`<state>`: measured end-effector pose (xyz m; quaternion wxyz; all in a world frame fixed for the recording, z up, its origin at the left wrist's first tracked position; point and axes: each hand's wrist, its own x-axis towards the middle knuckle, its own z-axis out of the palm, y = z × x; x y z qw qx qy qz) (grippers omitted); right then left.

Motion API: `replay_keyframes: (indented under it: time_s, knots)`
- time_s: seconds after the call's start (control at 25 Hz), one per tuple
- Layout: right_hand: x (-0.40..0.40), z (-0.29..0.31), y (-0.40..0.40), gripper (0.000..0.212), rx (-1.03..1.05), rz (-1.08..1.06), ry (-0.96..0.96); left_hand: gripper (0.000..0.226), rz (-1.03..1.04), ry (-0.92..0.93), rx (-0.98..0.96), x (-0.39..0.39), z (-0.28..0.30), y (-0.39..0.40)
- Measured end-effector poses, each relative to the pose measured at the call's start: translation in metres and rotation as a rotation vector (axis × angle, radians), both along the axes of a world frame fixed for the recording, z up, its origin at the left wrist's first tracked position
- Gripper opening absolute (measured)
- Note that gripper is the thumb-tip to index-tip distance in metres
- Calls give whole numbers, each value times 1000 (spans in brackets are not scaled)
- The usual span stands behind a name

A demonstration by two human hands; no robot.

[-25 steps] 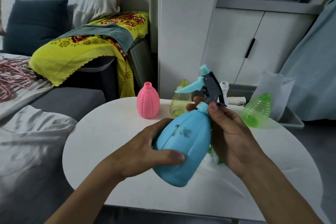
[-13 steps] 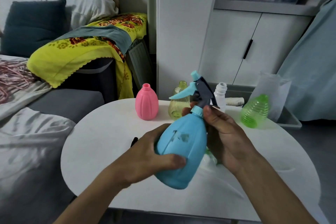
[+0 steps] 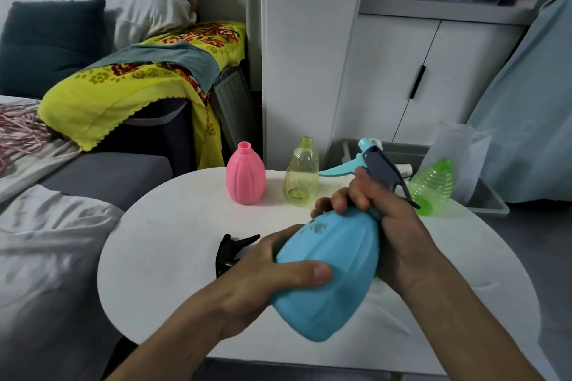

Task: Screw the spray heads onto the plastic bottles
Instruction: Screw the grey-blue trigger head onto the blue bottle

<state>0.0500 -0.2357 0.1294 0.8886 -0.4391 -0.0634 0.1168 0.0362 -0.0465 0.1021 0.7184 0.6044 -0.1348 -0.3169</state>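
Left hand (image 3: 272,272) grips the belly of the light blue ribbed plastic bottle (image 3: 328,275), thumb laid across its front, other fingers curled round behind. Bottle is held tilted above the round white desk (image 3: 173,226), neck pointing up and to the right. Right hand (image 3: 393,226) wraps the neck area, fingers (image 3: 346,198) curled round the collar just under the blue-and-grey trigger spray head (image 3: 374,164), which sits on the bottle's neck; trigger lever points left. How far the head is threaded on, cannot tell, the hand covers the joint.

On the desk behind: pink ribbed plastic bottle (image 3: 245,178) upright, no head, open neck; just right of it a clear yellowish plastic bottle (image 3: 301,178), also upright and headless. Translucent green ridged plastic bottle (image 3: 431,187) at the far right edge, partly hidden behind the spray head and right hand. Loose black trigger spray head (image 3: 230,249) lies on the desk just left of the left hand, partly covered by it.

Beyond the desk a grey plastic bin (image 3: 489,198) on the floor, white cabinet (image 3: 402,77) behind. Left side: grey sofa (image 3: 102,173), yellow floral cloth (image 3: 102,96), dark blue cushion (image 3: 49,46)
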Motion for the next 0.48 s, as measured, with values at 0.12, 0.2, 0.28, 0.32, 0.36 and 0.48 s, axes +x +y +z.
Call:
replay_keyframes:
  time_s: [0.12,0.2,0.28,0.32,0.36,0.48]
  knots:
    - [-4,1,0,42,42,120,-68,53,-101,59,-33,1,4,6]
    - [-3,2,3,44,-43,39,5,53,-100,8,-17,-1,2,3]
    - [0,4,5,44,-129,-92,92,55,-28,-92,32,-3,0,-4]
    - [1,5,5,43,-150,-138,108,56,14,-133,49,-4,0,-6]
    - [1,5,6,42,-163,-169,112,57,47,-169,56,-4,0,-7]
    - [0,7,8,39,-174,-232,103,60,61,-275,78,-4,0,-8]
